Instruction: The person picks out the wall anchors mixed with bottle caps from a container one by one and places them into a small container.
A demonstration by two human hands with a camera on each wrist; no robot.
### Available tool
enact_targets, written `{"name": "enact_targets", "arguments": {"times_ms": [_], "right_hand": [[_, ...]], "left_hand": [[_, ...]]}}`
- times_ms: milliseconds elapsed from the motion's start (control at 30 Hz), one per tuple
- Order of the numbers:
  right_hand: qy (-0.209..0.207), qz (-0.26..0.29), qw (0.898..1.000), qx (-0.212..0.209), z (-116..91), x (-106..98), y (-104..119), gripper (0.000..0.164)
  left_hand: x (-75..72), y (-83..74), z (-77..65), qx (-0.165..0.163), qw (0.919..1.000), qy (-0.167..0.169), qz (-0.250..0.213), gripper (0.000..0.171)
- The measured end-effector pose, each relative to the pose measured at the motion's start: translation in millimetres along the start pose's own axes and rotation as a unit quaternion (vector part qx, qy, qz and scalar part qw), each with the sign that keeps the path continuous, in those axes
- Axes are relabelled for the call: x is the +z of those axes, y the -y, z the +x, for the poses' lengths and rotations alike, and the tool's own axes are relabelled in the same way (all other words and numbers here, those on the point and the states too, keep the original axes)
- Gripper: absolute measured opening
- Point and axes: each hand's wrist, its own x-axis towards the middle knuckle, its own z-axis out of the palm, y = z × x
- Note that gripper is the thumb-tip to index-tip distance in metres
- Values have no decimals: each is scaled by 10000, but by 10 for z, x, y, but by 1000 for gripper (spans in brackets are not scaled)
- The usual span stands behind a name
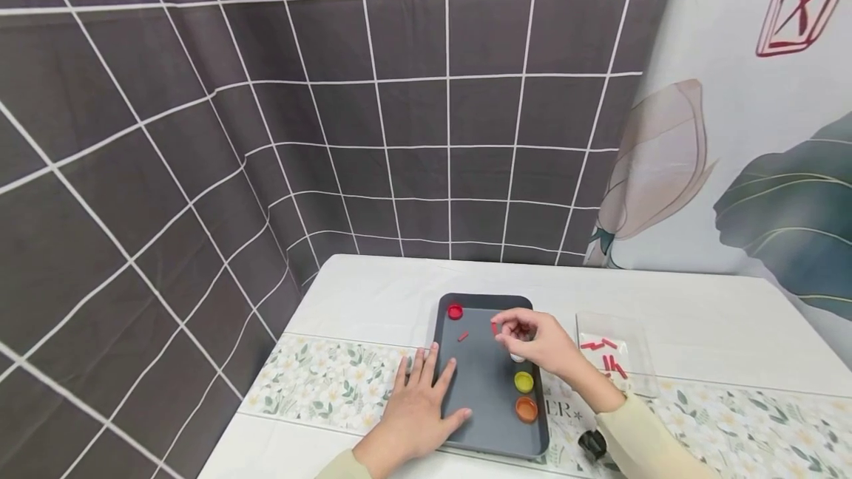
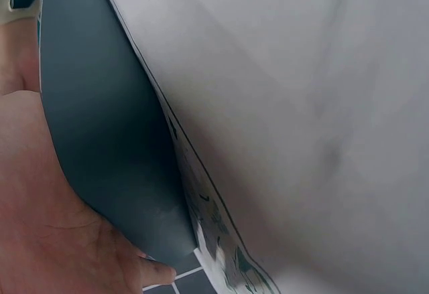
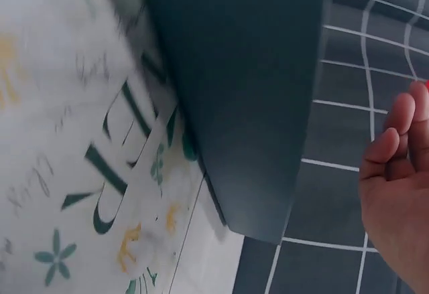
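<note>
A dark grey tray (image 1: pixel 481 390) lies on the table. My left hand (image 1: pixel 419 412) rests flat on its left side, fingers spread and thumb over the rim. Above the tray's right half, my right hand (image 1: pixel 542 342) pinches a small red stick (image 1: pixel 495 328) between thumb and fingertips; only a red tip shows at the edge of the right wrist view. Another red stick (image 1: pixel 463 335) lies on the tray near a round red cap (image 1: pixel 455 311). Along the tray's right side are a yellow cap (image 1: pixel 523 382), an orange cap (image 1: pixel 526 409) and a white one (image 1: pixel 517 358), mostly hidden below the right hand.
Right of the tray stands a clear plastic box (image 1: pixel 639 364) with several red sticks in it. A small black object (image 1: pixel 592 444) sits near the right sleeve. The white table (image 1: pixel 386 287) has a flowered strip, and a dark tiled curtain (image 1: pixel 413 117) hangs behind it.
</note>
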Motion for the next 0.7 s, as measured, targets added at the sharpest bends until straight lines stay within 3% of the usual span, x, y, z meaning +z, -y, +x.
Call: {"name": "enact_targets", "arguments": {"times_ms": [200,500,700], "right_hand": [[-540,63,9985,115,-149,-147,-15,23],[-1224,-476,9913,108,-442,-526,-39,24],[-1542,-794,9837,466,-644,-782,-57,26]], "left_hand": [[-3,6,-8,31,10000,-58,-38,82],[5,10,-32,80,9999,-104,-102,82],[10,15,-28,114,9997,-170,-132,81]]}}
